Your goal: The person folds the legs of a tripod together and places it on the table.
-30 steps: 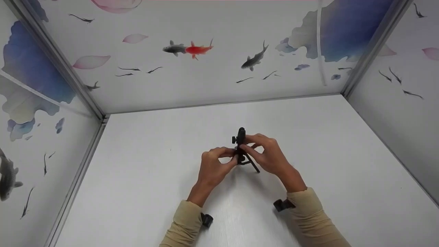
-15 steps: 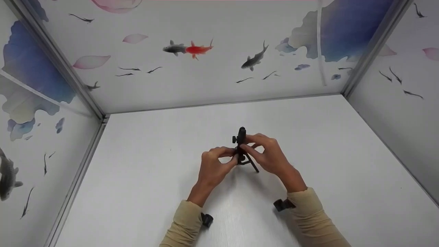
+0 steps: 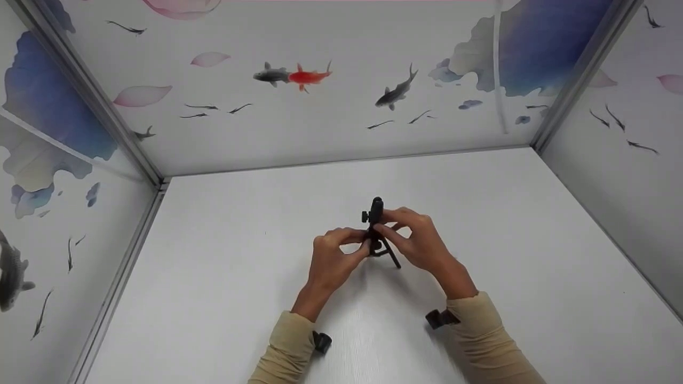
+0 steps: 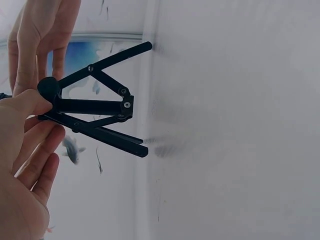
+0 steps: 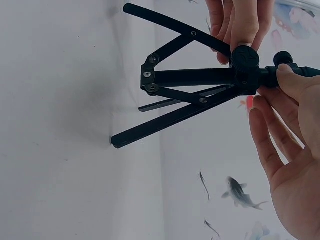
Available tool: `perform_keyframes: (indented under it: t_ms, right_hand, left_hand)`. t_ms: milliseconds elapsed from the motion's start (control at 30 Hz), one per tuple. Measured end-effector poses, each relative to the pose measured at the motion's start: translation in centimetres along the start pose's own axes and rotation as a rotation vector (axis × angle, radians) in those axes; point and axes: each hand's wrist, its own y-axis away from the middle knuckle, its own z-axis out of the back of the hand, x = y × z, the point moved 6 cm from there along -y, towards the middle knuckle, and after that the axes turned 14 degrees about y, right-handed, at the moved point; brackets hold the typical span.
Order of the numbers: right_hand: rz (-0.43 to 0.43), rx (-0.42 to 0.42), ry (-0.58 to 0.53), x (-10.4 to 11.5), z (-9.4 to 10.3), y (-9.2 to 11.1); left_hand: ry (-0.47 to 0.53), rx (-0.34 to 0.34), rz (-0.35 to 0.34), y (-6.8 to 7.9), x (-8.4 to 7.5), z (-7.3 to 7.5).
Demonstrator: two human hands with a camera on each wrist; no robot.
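Note:
A black mini tripod (image 3: 376, 209) is held above the white table (image 3: 240, 298), its legs spread and linked by short braces to a centre post. In the left wrist view its leg (image 4: 120, 56) points toward the tabletop; whether any leg touches it I cannot tell. My left hand (image 3: 333, 261) pinches the round knob (image 4: 48, 87) at the hub, thumb on it. My right hand (image 3: 419, 240) pinches the tripod's neck (image 5: 270, 77) just above the hub, below a small side knob (image 5: 283, 58). The tripod's top is cut off in both wrist views.
White panels printed with fish and petals enclose the table at the back wall (image 3: 341, 128) and both sides. Metal corner posts (image 3: 581, 80) join them. Small black cameras (image 3: 322, 342) sit at both sleeve cuffs.
The visible leg tip has shifted slightly left and the tripod's top slightly right, a small turn of the tripod. Both hands stay almost where they were.

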Motion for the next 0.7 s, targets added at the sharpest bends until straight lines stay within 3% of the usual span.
perform_keyframes:
  t_ms: [700]
  right_hand:
    - [0.010, 0.007, 0.005, -0.01, -0.04, -0.02]
  left_hand:
    - [-0.001, -0.015, -0.017, 0.04, -0.32, 0.06]
